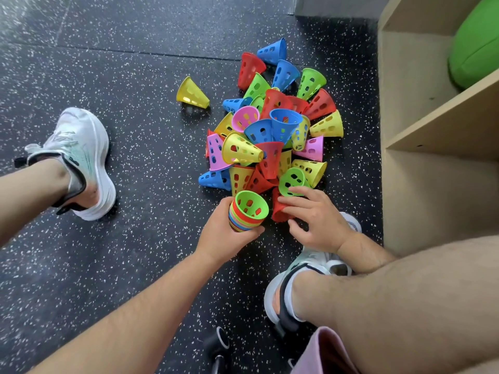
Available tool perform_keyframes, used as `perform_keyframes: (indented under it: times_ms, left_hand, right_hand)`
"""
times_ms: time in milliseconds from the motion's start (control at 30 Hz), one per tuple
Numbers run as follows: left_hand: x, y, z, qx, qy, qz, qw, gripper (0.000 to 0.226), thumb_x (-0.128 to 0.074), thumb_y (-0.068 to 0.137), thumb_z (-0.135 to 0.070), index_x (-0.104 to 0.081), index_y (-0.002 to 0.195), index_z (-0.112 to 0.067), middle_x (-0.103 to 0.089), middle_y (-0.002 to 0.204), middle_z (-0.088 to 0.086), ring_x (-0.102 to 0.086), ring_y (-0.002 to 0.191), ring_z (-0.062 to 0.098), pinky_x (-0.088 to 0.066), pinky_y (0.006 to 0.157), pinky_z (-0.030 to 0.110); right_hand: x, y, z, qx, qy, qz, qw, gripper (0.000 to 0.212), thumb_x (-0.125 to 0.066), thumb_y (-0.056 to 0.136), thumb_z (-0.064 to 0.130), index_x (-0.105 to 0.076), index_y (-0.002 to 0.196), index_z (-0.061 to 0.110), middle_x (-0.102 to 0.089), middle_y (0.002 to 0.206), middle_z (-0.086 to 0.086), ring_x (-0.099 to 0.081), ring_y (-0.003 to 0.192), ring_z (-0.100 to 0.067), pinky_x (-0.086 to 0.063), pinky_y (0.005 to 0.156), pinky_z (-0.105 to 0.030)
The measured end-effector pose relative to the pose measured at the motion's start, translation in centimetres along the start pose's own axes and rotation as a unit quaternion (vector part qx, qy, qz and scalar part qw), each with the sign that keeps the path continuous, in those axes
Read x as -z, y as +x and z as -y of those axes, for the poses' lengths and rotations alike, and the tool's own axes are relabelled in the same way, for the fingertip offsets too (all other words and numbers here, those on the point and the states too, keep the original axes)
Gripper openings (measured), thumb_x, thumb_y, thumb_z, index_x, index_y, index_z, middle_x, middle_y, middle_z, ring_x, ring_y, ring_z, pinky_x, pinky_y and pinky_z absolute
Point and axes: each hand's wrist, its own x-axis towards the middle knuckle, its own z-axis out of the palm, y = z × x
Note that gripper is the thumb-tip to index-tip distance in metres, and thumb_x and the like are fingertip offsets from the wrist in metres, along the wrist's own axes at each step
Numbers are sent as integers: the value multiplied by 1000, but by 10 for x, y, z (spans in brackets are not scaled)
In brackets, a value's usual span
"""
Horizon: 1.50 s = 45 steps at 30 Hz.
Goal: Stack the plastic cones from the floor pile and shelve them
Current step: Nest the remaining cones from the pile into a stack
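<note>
Stack: a nested stack of plastic cones, green one uppermost, mouth turned up toward my camera; it sits in the hand at the near edge of the pile, low over the floor.
Left hand: the left hand has fingers and thumb curled round the stack's lower rims, gripping it from the side.
Right hand: the right hand has its fingers spread, lying over a red cone, with the upper fingertips against a green cone; the thumb is held apart below, and I cannot tell whether it touches.
Pile: a loose heap of red, blue, yellow, green and pink cones lying every way on the speckled floor; one stray yellow cone lies apart to the left.
Handling: I judge each cone light, thin-walled and slightly springy, with a perforated, smooth wall that slides easily; I would take hold at the wide rim, fingers inside and thumb outside; a squeeze at mid-wall may buckle it; a tall stack gripped only low may lean.
Edges: the shelf unit stands just right of the pile, its front edge near the right wrist; the upper compartment holds a soft green object; the right shoe is tucked under the right arm.
Room: I would swing the stack on the left side, where only the stray cone lies between the pile and the left shoe.
</note>
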Motion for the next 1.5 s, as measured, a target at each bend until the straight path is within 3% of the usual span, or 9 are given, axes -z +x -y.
perform_keyframes:
  times_ms: [167, 367, 467, 633, 867, 1000, 1200, 1267, 1500]
  left_hand:
    - [1, 2, 3, 2, -6, -8, 1000, 66, -94, 69, -42, -54, 121, -35, -67, 108, -17, -65, 95, -2, -56, 88, 30]
    - [3, 4, 4, 7, -9, -9, 1000, 67, -93, 68, -47, -53, 120, -38, -67, 108, -17, -66, 96, 0, -58, 91, 39]
    - [3, 4, 1, 4, -11, -4, 1000, 67, -93, 69, -44, -53, 122, -37, -67, 109, -17, -66, 97, -2, -58, 91, 36]
    - [0, 4, -7, 0, -24, -5, 1000, 68, -94, 69, -40, -55, 125, -35, -69, 110, -17, -67, 96, -3, -57, 90, 32]
    - [-4, 5, -25, -21, -46, -7, 999, 60, -94, 71, -38, -59, 120, -34, -71, 107, -14, -69, 94, -2, -57, 85, 27]
    - [-6, 4, -23, -27, -41, -5, 999, 64, -94, 70, -39, -58, 122, -34, -70, 109, -14, -68, 97, -1, -55, 87, 26]
    - [-5, 7, -19, -15, -32, 5, 999, 69, -95, 69, -41, -55, 126, -35, -68, 114, -16, -65, 102, -3, -51, 89, 20]
    - [-6, 7, -19, -15, -37, 14, 999, 69, -95, 70, -39, -55, 126, -34, -68, 114, -16, -65, 103, -3, -53, 93, 25]
    - [-10, 7, -22, -21, -33, 23, 999, 69, -95, 70, -37, -56, 127, -31, -68, 115, -16, -64, 103, -5, -51, 92, 23]
  right_hand:
    - [11, 17, 9, -65, 80, -84, 991, 34, -66, 89, 32, -73, 114, 11, -67, 125, 3, -57, 120, -16, -44, 103, -41]
    - [33, 39, 26, -152, 193, -171, 954, 54, -76, 78, 52, -68, 111, 10, -63, 115, 1, -59, 109, -8, -45, 94, -19]
    - [42, 48, 32, -175, 235, -160, 943, 60, -79, 73, 57, -62, 115, 18, -64, 110, 9, -61, 99, -7, -47, 87, -20]
    - [48, 57, 43, -192, 291, -95, 933, 66, -68, 76, 64, -53, 132, 31, -64, 118, 15, -60, 111, -4, -47, 85, -21]
    - [36, 54, 43, -140, 174, 135, 965, 71, -56, 83, 71, -43, 146, 41, -51, 134, 18, -39, 130, 0, -34, 113, -30]
    - [33, 48, 40, -125, 172, 59, 975, 62, -51, 90, 64, -51, 141, 28, -50, 140, 16, -43, 131, -3, -34, 111, -25]
    - [26, 37, 19, -262, 90, -107, 955, 19, -63, 93, 34, -61, 104, 18, -58, 98, 8, -55, 92, -14, -49, 83, -39]
    - [25, 36, 11, -289, 63, -98, 950, 21, -65, 91, 40, -58, 95, 20, -54, 93, 8, -53, 90, -16, -50, 78, -40]
    - [16, 26, -7, -144, -87, 15, 986, 60, -67, 73, 71, -67, 96, 16, -58, 106, 1, -49, 106, -24, -48, 87, -37]
